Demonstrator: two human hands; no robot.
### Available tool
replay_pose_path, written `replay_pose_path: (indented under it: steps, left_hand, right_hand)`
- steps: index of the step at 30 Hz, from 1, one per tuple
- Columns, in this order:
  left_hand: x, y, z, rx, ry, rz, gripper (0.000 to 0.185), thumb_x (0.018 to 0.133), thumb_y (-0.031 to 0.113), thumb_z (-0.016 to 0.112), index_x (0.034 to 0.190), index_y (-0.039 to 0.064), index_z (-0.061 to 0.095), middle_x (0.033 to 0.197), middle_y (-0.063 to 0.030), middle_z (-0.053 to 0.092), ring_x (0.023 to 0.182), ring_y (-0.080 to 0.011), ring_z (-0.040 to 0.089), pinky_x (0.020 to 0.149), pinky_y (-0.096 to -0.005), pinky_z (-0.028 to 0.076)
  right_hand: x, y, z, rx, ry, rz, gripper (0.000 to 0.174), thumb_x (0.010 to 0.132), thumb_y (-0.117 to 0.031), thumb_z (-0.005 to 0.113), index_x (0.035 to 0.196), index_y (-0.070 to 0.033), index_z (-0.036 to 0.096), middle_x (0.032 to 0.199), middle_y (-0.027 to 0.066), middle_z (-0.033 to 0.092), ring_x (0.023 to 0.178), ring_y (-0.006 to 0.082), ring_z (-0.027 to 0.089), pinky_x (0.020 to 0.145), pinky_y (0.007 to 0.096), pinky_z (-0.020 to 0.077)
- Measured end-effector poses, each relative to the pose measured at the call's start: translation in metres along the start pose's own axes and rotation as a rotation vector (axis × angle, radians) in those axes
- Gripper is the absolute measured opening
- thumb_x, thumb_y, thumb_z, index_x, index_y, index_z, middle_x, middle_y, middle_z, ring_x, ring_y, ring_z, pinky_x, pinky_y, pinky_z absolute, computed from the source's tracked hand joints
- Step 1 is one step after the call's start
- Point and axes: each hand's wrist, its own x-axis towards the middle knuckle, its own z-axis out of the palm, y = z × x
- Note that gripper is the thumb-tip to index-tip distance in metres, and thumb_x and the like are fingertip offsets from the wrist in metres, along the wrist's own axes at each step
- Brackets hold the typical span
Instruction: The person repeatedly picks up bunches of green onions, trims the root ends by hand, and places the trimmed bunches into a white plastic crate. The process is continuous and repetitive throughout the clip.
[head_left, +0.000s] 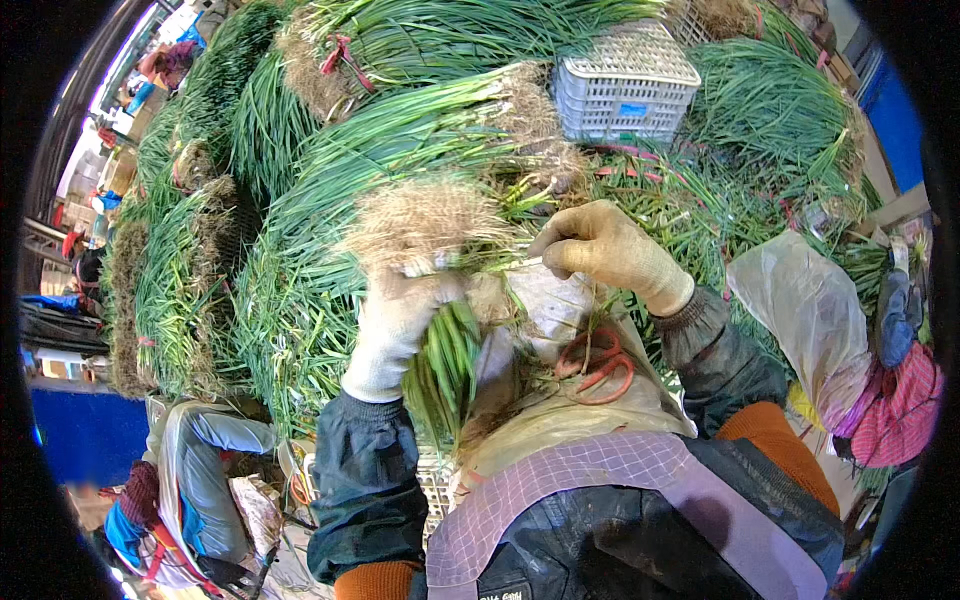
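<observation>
My left hand (394, 330), in a pale knit glove, grips a bunch of long-leaved allium greens, perhaps chives or young scallions. The bunch's tan roots (427, 221) fan out above the fist, and its green leaves (446, 360) hang below. To the right, my right hand (611, 251), in a yellowed glove, is raised with thumb and fingers curled together. Whether a thin strand is between the fingertips cannot be made out. Below it, red-handled scissors (600, 367) lie on plastic sheeting (577, 420) over my lap, their blades mostly hidden. A whitish bundle (551, 304) is between the hands.
Large heaps of the same greens (390, 142) rise in front, some tied with red bands. A white plastic crate (630, 82) stands at the back right. Loose leaves (697, 180) cover the area below it. A clear plastic bag (802, 300) and a seated person's legs (217, 465) flank me.
</observation>
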Motion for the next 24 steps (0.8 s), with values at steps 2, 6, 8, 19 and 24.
replay_pose_path:
  steps: [2,6,8,19,24]
  left_hand:
    - [0.01,-0.007,0.006,0.054,-0.045,0.076,0.043,0.074,-0.003,0.075,0.115,-0.002,0.065,0.109,-0.0083,0.071,0.096,-0.018,0.065,0.085,-0.0321,0.053]
    - [0.021,-0.007,0.01,0.028,0.001,0.146,0.048,0.069,-0.006,0.076,0.115,0.0,0.067,0.111,-0.0089,0.072,0.101,-0.0202,0.066,0.089,-0.0343,0.052]
    - [0.019,-0.01,0.028,0.022,0.011,0.376,0.046,0.07,-0.005,0.075,0.116,0.0,0.068,0.11,-0.0092,0.072,0.098,-0.0195,0.067,0.086,-0.0336,0.053]
    - [0.017,-0.043,-0.022,0.012,0.095,0.223,0.036,0.07,-0.008,0.07,0.106,-0.003,0.067,0.093,-0.0074,0.072,0.085,-0.019,0.068,0.077,-0.032,0.055]
    - [0.01,-0.035,-0.023,0.136,0.025,0.136,0.021,0.075,0.003,0.077,0.095,0.003,0.074,0.089,-0.0056,0.074,0.086,-0.0168,0.07,0.077,-0.0339,0.056]
  right_hand:
    - [0.003,-0.01,0.004,0.173,0.011,-0.027,0.02,0.085,-0.013,0.071,0.099,0.001,0.07,0.074,0.0006,0.065,0.068,0.0118,0.06,0.067,0.0282,0.0506]
    - [0.012,-0.003,0.015,0.541,0.229,-0.346,0.046,0.084,-0.019,0.08,0.123,-0.004,0.061,0.092,0.0025,0.065,0.083,0.0094,0.06,0.075,0.0259,0.0513]
    - [0.01,0.026,0.038,0.066,0.101,-0.227,0.053,0.085,-0.021,0.073,0.131,-0.002,0.056,0.111,0.0035,0.066,0.102,0.0125,0.061,0.09,0.0274,0.049]
    - [0.024,0.016,-0.04,0.851,0.726,-0.485,0.015,0.102,-0.013,0.057,0.101,-0.001,0.065,0.076,0.0039,0.061,0.067,0.0159,0.059,0.067,0.032,0.0502]
    - [0.014,0.01,0.052,0.192,0.176,-0.275,0.021,0.096,-0.012,0.065,0.113,0.0,0.064,0.094,0.0016,0.067,0.089,0.0091,0.06,0.08,0.0272,0.0492]
